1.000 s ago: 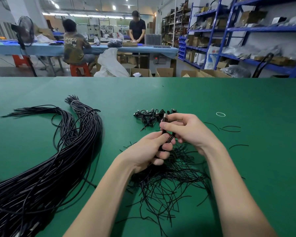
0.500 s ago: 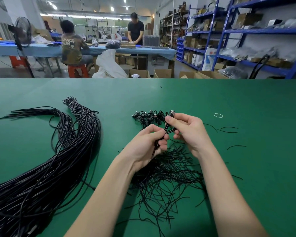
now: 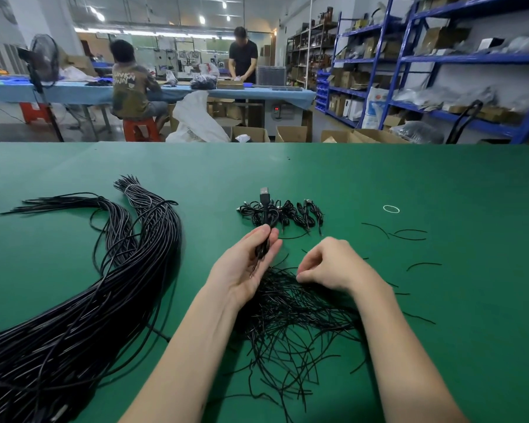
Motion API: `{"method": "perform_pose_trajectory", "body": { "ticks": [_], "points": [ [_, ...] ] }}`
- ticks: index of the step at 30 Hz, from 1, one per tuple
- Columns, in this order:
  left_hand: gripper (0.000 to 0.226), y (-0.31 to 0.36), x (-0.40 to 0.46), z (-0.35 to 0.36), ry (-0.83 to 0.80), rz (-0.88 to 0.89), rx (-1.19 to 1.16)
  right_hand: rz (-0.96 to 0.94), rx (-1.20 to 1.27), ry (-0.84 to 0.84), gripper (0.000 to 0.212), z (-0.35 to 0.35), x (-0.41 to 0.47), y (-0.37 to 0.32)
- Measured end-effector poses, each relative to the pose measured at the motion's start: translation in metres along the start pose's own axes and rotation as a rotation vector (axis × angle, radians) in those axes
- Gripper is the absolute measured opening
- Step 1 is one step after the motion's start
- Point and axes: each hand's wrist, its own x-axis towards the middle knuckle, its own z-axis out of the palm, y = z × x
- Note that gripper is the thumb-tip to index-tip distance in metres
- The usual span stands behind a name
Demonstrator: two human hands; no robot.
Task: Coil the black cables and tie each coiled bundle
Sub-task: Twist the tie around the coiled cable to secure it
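My left hand (image 3: 245, 267) grips a coiled black cable (image 3: 265, 215) upright, its USB plug sticking up above my fingers. My right hand (image 3: 330, 265) hovers over a loose heap of thin black twist ties (image 3: 290, 319), thumb and forefinger pinched at the heap's top; whether a tie is between them I cannot tell. Behind my hands, a row of finished coiled bundles (image 3: 297, 213) lies on the green table (image 3: 440, 300). A big sheaf of uncoiled black cables (image 3: 83, 303) sweeps along the left side.
A small clear rubber band (image 3: 391, 209) and a few stray ties (image 3: 409, 235) lie to the right. Beyond the table's far edge are cardboard boxes, blue shelving, and two people at a blue workbench.
My right hand let go of the coil and dropped down to the tie heap. My left hand now holds the coil alone, raised more upright.
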Motion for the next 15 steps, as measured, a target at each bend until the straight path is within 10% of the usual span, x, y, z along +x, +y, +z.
{"method": "perform_pose_trajectory", "body": {
  "ticks": [15],
  "points": [
    [0.017,0.0,0.008,-0.003,-0.023,0.207,0.125,-0.292,0.908,0.521,0.009,-0.028,-0.011,-0.021]
  ]
}}
